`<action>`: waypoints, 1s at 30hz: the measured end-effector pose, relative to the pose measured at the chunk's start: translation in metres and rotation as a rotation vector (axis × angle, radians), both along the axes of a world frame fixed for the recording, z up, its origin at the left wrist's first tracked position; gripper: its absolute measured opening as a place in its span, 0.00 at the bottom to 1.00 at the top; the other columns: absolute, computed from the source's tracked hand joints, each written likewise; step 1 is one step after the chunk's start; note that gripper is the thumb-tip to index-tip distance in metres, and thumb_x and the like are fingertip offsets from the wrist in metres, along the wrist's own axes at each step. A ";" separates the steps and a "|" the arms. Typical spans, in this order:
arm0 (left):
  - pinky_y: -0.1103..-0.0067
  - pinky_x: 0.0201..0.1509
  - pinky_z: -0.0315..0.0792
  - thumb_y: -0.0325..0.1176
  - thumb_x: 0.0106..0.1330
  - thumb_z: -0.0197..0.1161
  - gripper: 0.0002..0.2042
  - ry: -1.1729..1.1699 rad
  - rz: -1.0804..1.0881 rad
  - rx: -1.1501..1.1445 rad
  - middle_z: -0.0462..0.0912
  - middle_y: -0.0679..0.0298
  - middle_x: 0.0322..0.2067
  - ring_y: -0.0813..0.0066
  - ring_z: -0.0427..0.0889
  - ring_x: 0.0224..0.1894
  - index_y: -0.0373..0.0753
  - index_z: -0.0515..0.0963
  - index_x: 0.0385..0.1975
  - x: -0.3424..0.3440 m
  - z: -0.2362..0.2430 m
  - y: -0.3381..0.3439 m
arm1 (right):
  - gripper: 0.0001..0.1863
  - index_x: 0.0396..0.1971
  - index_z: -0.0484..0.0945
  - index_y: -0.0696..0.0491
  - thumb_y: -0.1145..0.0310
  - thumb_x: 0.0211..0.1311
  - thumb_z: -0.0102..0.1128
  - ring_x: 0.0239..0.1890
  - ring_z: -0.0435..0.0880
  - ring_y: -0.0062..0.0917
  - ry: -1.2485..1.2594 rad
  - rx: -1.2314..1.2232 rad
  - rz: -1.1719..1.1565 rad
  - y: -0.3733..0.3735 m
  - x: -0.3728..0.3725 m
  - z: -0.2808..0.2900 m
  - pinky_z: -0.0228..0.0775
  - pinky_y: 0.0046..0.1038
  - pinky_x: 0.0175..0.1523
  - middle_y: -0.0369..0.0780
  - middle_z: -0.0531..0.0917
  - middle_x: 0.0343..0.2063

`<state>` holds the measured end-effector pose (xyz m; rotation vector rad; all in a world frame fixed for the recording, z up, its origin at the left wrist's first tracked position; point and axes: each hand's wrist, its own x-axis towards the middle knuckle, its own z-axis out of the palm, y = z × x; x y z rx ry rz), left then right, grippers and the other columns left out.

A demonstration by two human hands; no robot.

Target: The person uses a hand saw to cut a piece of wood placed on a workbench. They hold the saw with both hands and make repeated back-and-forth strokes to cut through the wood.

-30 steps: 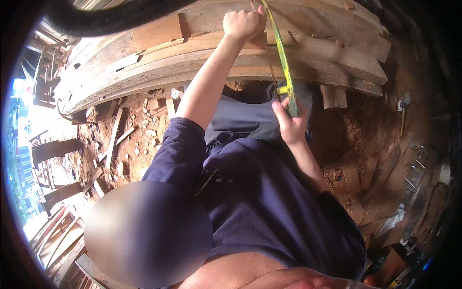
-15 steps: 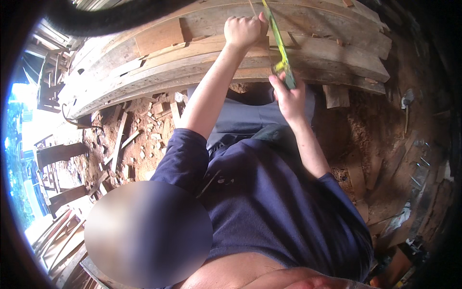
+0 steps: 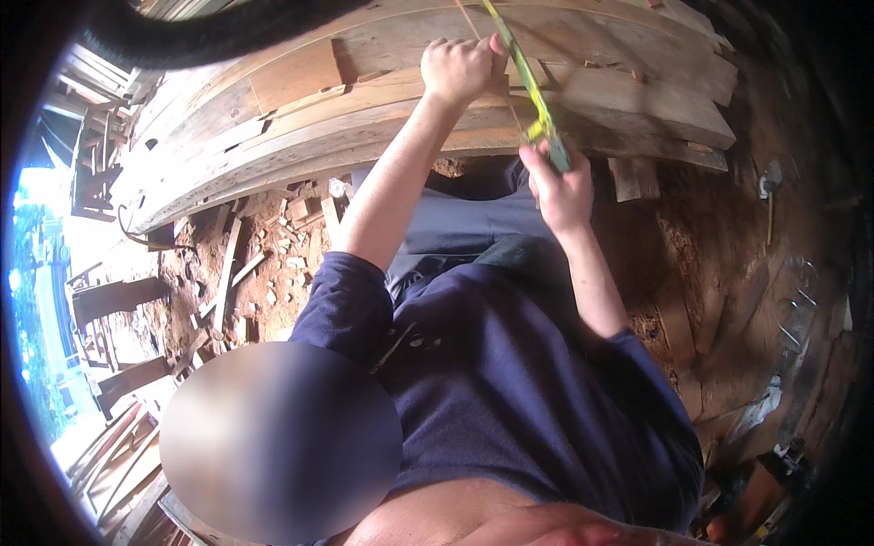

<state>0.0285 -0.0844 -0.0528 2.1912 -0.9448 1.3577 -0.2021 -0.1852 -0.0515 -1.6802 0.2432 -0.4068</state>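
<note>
My right hand (image 3: 563,193) is wrapped round the handle of a bow saw (image 3: 525,75) with a slim green-and-yellow frame. Its thin blade runs along the left of the frame, slanting away over the boards and out of the top of the picture. Just left of the blade, my left hand (image 3: 458,71) is closed, knuckles up, resting low over the stacked wooden boards (image 3: 401,91). What its fingers hold, if anything, is hidden beneath it. Where the blade meets the wood cannot be made out.
A short flat board (image 3: 293,78) lies on the stack left of my hands. Wood offcuts (image 3: 296,211) litter the brown ground at left. A hammer-like tool (image 3: 771,187) lies at right. A dark curved band (image 3: 209,38) crosses the top left.
My right hand and the saw handle have shifted slightly right and back toward me. My left hand stays in nearly the same place, closed.
</note>
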 end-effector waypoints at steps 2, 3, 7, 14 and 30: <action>0.72 0.19 0.73 0.38 0.70 0.61 0.23 -0.063 -0.008 -0.003 0.75 0.68 0.07 0.69 0.77 0.10 0.50 0.71 0.06 -0.001 -0.003 0.002 | 0.17 0.25 0.75 0.53 0.63 0.70 0.69 0.21 0.68 0.13 0.001 -0.019 0.022 0.000 0.020 0.002 0.62 0.26 0.29 0.27 0.73 0.16; 0.72 0.19 0.73 0.37 0.69 0.60 0.23 -0.048 0.007 -0.009 0.75 0.67 0.07 0.67 0.77 0.10 0.50 0.72 0.07 0.002 -0.004 0.002 | 0.15 0.25 0.74 0.52 0.65 0.69 0.70 0.21 0.68 0.13 -0.045 0.065 0.041 0.003 0.024 0.000 0.62 0.26 0.29 0.27 0.73 0.17; 0.70 0.20 0.74 0.39 0.70 0.59 0.24 0.022 0.085 0.046 0.76 0.64 0.07 0.64 0.78 0.10 0.49 0.73 0.06 0.019 -0.008 -0.001 | 0.15 0.26 0.73 0.50 0.67 0.69 0.71 0.23 0.69 0.12 -0.013 0.132 0.020 0.012 -0.001 -0.023 0.61 0.23 0.30 0.27 0.73 0.19; 0.67 0.20 0.75 0.42 0.72 0.58 0.26 0.148 0.162 0.160 0.76 0.63 0.06 0.62 0.78 0.10 0.49 0.74 0.05 0.028 -0.004 -0.007 | 0.15 0.23 0.72 0.51 0.74 0.70 0.66 0.15 0.69 0.12 -0.091 0.160 -0.093 0.006 -0.070 -0.039 0.58 0.20 0.22 0.29 0.73 0.15; 0.69 0.20 0.74 0.41 0.70 0.58 0.26 0.116 0.150 0.098 0.76 0.63 0.06 0.63 0.77 0.08 0.49 0.73 0.03 0.026 0.000 -0.005 | 0.13 0.27 0.73 0.51 0.70 0.66 0.72 0.26 0.71 0.12 0.009 0.130 0.007 0.011 -0.021 -0.031 0.63 0.23 0.33 0.27 0.74 0.22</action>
